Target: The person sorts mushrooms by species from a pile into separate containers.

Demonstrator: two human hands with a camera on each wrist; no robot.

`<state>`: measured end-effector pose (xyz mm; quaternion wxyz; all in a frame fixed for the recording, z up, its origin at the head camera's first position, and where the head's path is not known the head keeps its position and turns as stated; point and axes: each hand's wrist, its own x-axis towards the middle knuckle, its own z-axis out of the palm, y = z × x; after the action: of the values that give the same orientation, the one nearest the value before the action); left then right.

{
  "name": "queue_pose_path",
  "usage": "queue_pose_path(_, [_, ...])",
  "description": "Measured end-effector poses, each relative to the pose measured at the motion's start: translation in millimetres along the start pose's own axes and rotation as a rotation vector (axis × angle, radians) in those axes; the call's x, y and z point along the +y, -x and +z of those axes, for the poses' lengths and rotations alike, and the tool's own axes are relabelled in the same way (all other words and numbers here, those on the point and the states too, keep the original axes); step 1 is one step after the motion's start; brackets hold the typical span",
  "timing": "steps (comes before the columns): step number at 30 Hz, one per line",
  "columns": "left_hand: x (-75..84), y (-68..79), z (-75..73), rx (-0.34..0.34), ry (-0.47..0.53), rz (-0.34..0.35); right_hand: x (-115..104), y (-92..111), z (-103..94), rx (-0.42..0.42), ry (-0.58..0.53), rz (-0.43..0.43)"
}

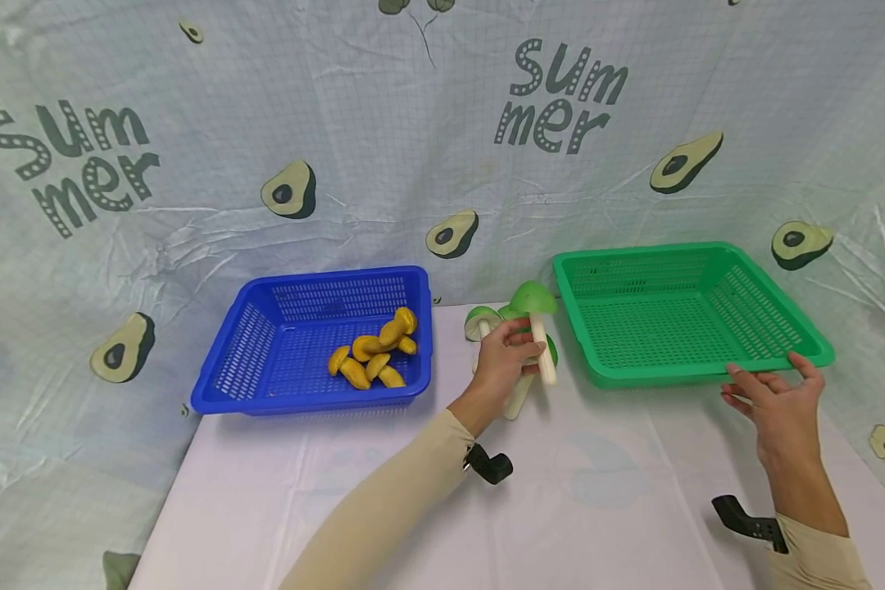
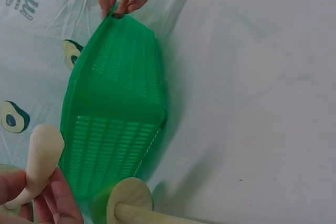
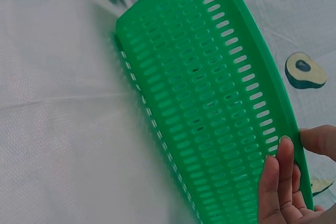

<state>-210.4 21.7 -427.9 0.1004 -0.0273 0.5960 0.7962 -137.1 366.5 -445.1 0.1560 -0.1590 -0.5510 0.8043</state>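
Observation:
My left hand [image 1: 500,358] pinches the pale stem of a green-capped toy mushroom [image 1: 534,297], held upright above the table. Beneath and behind it lie several more green-capped mushrooms [image 1: 518,398], partly hidden by the hand. In the left wrist view the held stem [image 2: 45,150] shows between thumb and fingers, its cap mostly out of frame. At the right, my right hand [image 1: 787,407] grips the near rim of a green mesh basket [image 1: 656,374]. The right wrist view shows the thumb at the rim and fingertips [image 3: 284,148] against the slotted outer wall. No mushrooms show inside this basket.
A blue mesh basket [image 1: 302,404] stands at the left, with several yellow-brown toy mushrooms [image 1: 393,331] in its right part. White cloth covers the table [image 1: 560,524]. Behind both baskets hangs a printed curtain [image 1: 383,147] with avocados and lettering.

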Motion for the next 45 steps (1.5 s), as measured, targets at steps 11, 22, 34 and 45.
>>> queue_pose_path(11, [12.6,-16.2,18.5,0.018,-0.035,0.009,0,-1,1.2,-0.008,-0.006,-0.004])
queue_pose_path(22, [13.6,-24.5,40.1,0.005,-0.035,0.036,-1,1,3.0,0.003,0.006,-0.001])
queue_pose_path(34, [12.4,-35.5,54.2,0.026,-0.034,0.034,-1,1,2.7,0.018,0.032,0.006])
queue_pose_path(45, [12.9,-40.9,64.5,0.038,-0.07,0.056,0,1,2.1,0.019,0.027,-0.005])
